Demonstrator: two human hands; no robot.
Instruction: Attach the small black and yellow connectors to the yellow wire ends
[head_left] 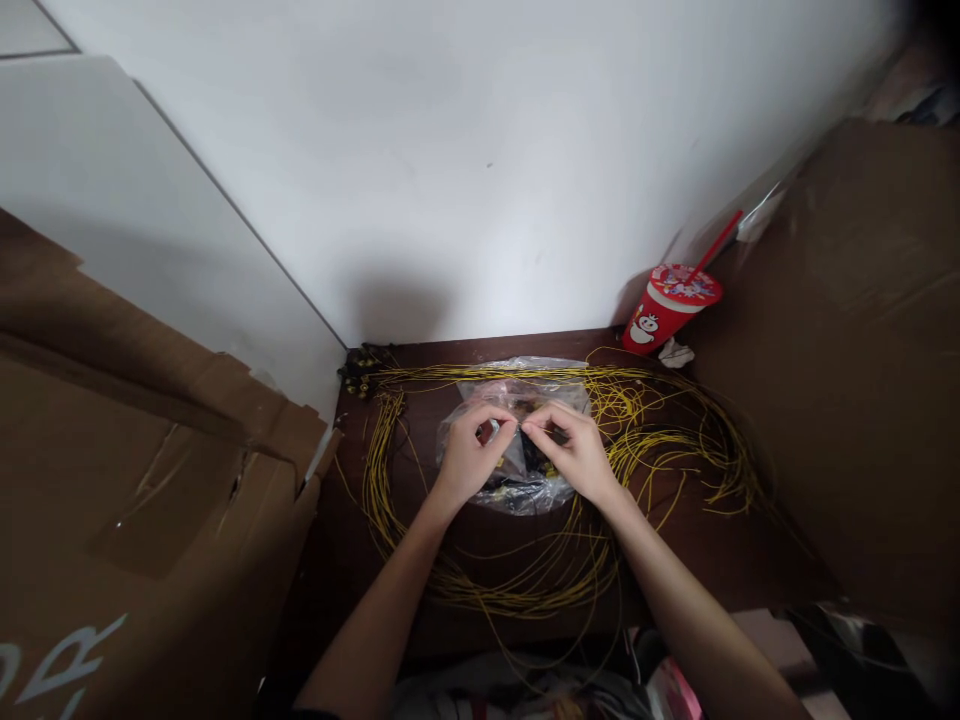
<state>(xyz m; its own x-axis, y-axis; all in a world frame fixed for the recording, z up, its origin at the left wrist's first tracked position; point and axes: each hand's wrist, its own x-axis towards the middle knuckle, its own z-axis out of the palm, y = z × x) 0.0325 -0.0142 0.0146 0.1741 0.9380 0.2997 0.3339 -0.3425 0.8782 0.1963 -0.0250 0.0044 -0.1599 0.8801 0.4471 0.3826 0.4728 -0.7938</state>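
I see the clear plastic bag (525,470) lying mid-table toward the back edge, ringed by yellow wire (570,570). My left hand (469,455) and right hand (574,450) pinch something small above it; I judge short, steady fingertip moves work best. A red cup (667,310) stands at the back right corner.

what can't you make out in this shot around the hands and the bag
- Head view: what the left hand and right hand pinch between their fingertips is too small and dim to name.
- Dark contents of the clear plastic bag: hidden by both hands and the glare.
- Yellow wires: the near loops drop past the table edge.
- Red cup: its print is too small to read.
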